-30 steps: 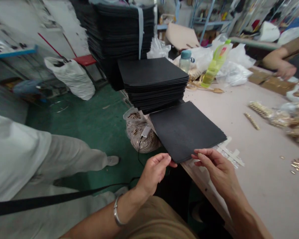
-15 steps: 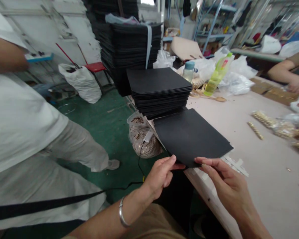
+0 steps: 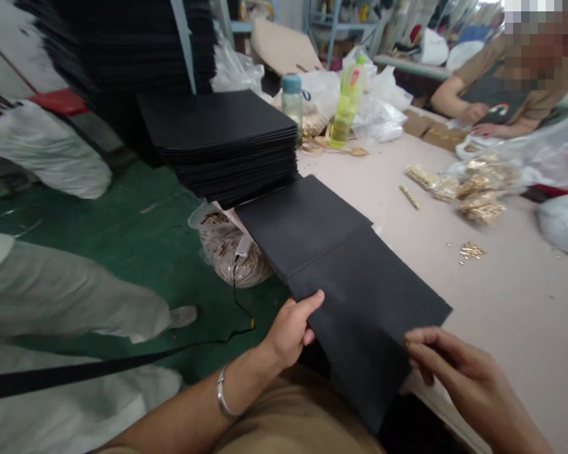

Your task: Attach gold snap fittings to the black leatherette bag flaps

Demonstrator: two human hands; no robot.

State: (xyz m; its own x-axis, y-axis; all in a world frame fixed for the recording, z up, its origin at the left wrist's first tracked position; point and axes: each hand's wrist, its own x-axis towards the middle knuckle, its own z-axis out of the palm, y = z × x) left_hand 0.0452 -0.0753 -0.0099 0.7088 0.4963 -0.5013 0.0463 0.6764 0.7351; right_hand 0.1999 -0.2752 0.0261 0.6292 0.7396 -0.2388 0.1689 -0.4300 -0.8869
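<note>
The left hand (image 3: pixel 288 333) pinched a black sheet's (image 3: pixel 364 293) left edge; the right hand's (image 3: pixel 464 372) grip was unclear. Overhanging the table's (image 3: pixel 515 315) near edge, the sheet might have slipped if loosely held.

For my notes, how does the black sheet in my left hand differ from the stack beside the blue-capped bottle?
The sheet is thin, while the stack is many layers thick. The sheet droops at its near end; the stack's top lies flat. Your left hand grips the sheet, while no hand touches the stack. Both are black.
</note>
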